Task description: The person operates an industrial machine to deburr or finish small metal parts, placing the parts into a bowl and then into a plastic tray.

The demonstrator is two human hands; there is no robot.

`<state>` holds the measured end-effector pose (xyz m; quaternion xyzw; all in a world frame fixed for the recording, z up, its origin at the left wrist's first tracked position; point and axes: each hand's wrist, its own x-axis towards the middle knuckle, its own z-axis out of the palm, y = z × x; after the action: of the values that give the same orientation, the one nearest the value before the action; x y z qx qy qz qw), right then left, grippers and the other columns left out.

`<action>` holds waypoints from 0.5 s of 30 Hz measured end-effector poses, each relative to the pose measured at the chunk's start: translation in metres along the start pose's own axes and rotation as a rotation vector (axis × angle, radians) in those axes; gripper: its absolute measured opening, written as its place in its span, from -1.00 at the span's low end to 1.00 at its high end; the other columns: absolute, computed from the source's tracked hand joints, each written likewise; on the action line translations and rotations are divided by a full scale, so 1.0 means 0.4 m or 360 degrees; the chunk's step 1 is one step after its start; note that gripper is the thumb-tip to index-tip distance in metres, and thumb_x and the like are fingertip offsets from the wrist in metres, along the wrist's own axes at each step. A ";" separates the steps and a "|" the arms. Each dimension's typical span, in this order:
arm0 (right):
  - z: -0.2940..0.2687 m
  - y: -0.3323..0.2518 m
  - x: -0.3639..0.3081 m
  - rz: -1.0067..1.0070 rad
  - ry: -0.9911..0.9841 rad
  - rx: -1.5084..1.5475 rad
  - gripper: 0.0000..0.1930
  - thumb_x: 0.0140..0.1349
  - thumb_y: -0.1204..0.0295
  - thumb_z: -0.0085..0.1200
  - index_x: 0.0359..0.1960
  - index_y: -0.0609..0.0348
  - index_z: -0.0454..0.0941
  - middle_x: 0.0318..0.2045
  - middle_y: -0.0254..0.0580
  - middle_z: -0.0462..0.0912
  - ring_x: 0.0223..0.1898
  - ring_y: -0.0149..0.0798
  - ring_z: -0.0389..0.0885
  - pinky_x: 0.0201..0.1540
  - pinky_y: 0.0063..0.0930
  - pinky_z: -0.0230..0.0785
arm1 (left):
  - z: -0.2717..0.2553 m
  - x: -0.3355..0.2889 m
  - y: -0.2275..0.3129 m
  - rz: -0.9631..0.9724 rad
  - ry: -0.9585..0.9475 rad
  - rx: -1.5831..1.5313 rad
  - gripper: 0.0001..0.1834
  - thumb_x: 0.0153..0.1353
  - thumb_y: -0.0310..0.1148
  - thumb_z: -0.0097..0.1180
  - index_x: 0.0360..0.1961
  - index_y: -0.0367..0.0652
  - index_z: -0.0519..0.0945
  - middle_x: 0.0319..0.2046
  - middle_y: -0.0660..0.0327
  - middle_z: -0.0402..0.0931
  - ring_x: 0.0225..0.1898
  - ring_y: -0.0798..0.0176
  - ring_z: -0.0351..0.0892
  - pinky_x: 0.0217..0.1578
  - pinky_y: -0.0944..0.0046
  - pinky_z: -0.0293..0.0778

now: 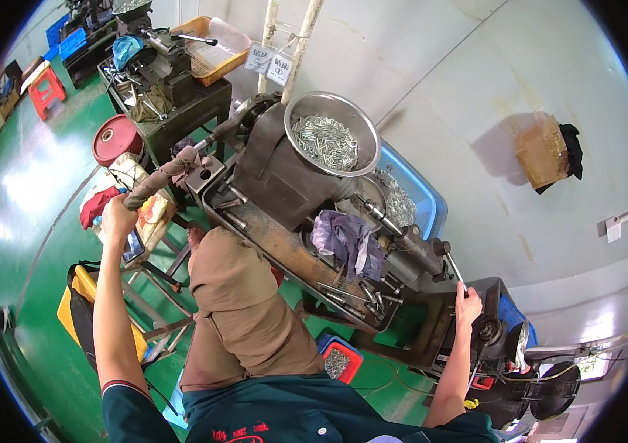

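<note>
My left hand point(117, 220) is closed around the lower end of a long lever wrapped in brown cloth point(153, 186), at the left of a bench machine point(284, 173). Over on the right, my right hand point(467, 306) grips a thin metal lever point(453, 264) on the machine's shaft end. Between the hands, a steel bowl point(365, 142) filled with small metal pins point(323, 142) sits on top of the machine. A crumpled purple-grey rag point(345, 240) lies below it, and several metal tools point(354, 299) rest in the machine's tray.
A blue plastic basket point(436, 209) holding clear plastic stands behind the machine by the wall. Under the tray is a red bin point(348, 369) with small metal parts. A cluttered stool point(153, 225) and a yellow-and-black bag point(85, 292) are at my left; a second machine point(173, 70) stands beyond.
</note>
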<state>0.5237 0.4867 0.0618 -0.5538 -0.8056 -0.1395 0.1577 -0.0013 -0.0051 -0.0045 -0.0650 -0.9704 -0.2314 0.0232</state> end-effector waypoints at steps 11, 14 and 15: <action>-0.021 -0.025 -0.028 0.0103 -0.0046 -0.0093 -0.42 0.01 -0.12 -0.15 -0.67 0.26 0.46 -0.68 0.12 0.47 -0.54 0.14 0.46 -0.46 -0.09 0.27 | 0.001 -0.006 0.006 -0.0020 0.0019 0.0030 -0.69 -0.20 -0.37 0.07 -0.32 -0.14 0.55 -0.38 -0.04 0.49 -0.26 -0.01 0.46 -0.22 0.14 0.35; -0.024 -0.030 -0.030 0.0124 -0.0056 -0.0129 -0.41 0.00 -0.13 -0.15 -0.65 0.25 0.48 -0.67 0.11 0.48 -0.53 0.13 0.47 -0.45 -0.09 0.27 | 0.005 -0.007 0.006 0.0015 0.0021 0.0062 -0.72 -0.18 -0.41 0.05 -0.34 -0.18 0.54 -0.40 -0.04 0.49 -0.27 -0.02 0.46 -0.23 0.13 0.35; -0.023 -0.032 -0.031 0.0137 -0.0059 -0.0136 -0.41 0.00 -0.14 -0.15 -0.65 0.25 0.48 -0.66 0.11 0.48 -0.53 0.12 0.47 -0.45 -0.09 0.27 | 0.005 -0.007 0.005 0.0014 0.0020 0.0056 -0.72 -0.18 -0.41 0.05 -0.34 -0.18 0.54 -0.40 -0.04 0.49 -0.27 -0.02 0.46 -0.23 0.13 0.35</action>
<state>0.5170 0.4680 0.0645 -0.5968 -0.7771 -0.1565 0.1247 0.0019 -0.0026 -0.0055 -0.0674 -0.9739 -0.2145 0.0315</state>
